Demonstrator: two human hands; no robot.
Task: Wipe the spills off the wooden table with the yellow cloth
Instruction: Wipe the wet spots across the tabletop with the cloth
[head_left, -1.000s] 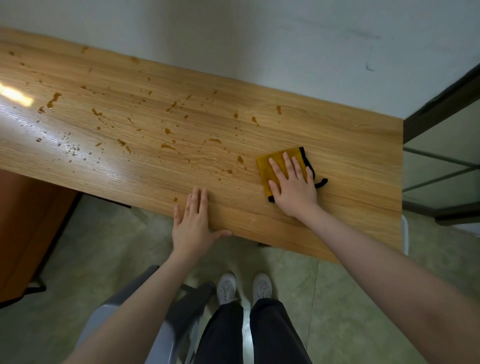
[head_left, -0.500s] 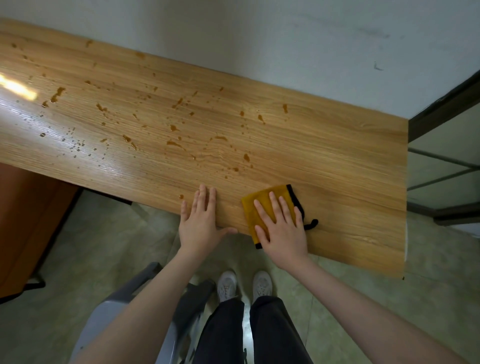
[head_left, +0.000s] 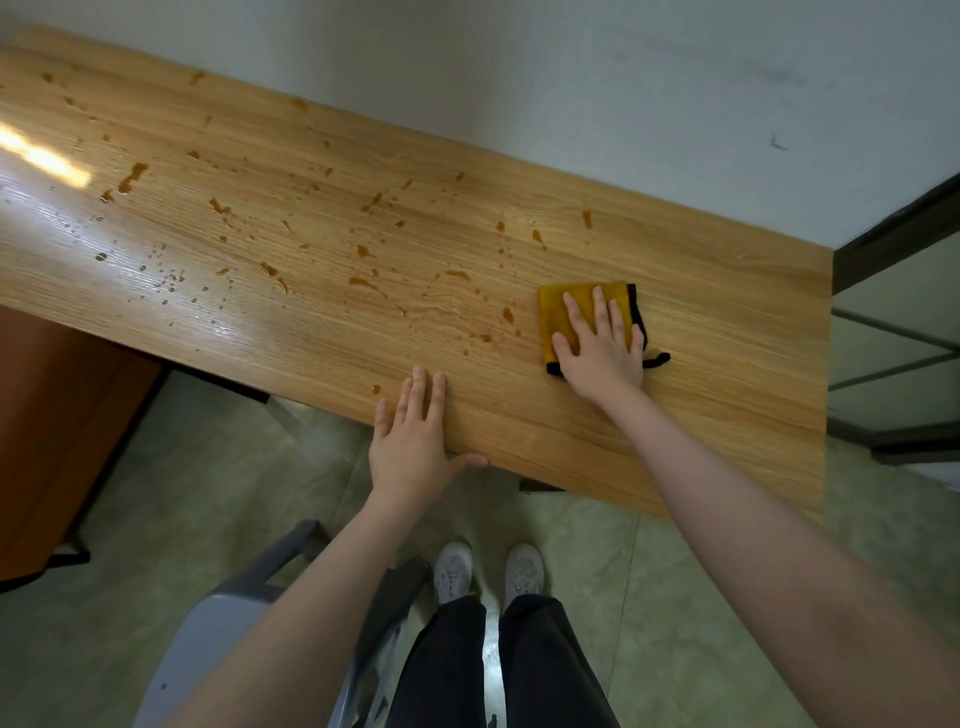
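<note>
- From my remote seat, the far-left end of the wooden table (head_left: 727, 291) carries the thickest brown spills (head_left: 130, 179), untouched, so I judge most of the wiping is not yet done.
- My left hand (head_left: 415, 441) lies flat on the near edge, fingers together, thumb spread along the rim, gripping nothing; I take it as a brace.
- My right hand (head_left: 602, 348) presses flat, fingers spread, on the yellow cloth (head_left: 558, 317), holding it against the wood just right of the nearest drops.
- I see no containers.
</note>
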